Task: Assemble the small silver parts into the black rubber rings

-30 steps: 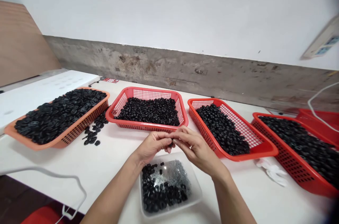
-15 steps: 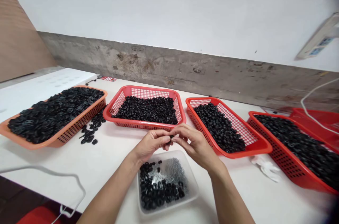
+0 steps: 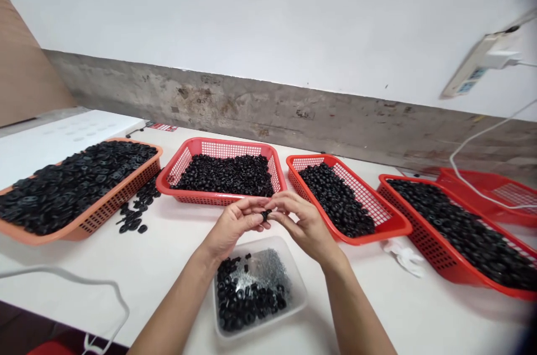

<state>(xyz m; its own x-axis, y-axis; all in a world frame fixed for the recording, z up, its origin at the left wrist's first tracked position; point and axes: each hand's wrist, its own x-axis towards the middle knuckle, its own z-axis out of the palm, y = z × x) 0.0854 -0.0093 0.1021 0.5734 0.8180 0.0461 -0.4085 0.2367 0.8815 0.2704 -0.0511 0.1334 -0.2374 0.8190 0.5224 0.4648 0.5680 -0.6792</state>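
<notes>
Your left hand (image 3: 235, 222) and right hand (image 3: 304, 225) meet just above the far rim of a clear plastic tray (image 3: 298, 300). The fingertips (image 3: 274, 205) of both are drawn in narrow, pinching a small black rubber ring (image 3: 265, 214) between them (most of it is hidden, so its exact shape is hard to tell). In the tray, black rubber rings (image 3: 241, 300) lie heaped beside a patch of small silvery metal pieces (image 3: 268, 265). Beyond your hands, on the white table (image 3: 168, 302), stand an orange basket (image 3: 113, 215) of flat black pieces at the left, a middle red basket (image 3: 201, 197) and a second red basket (image 3: 356, 211) of black rings, and a right-hand red basket (image 3: 436, 249) of black pieces. Loose black pieces (image 3: 134, 219) lie just beside the orange basket, and a white cord (image 3: 62, 272) runs along the near table edge
</notes>
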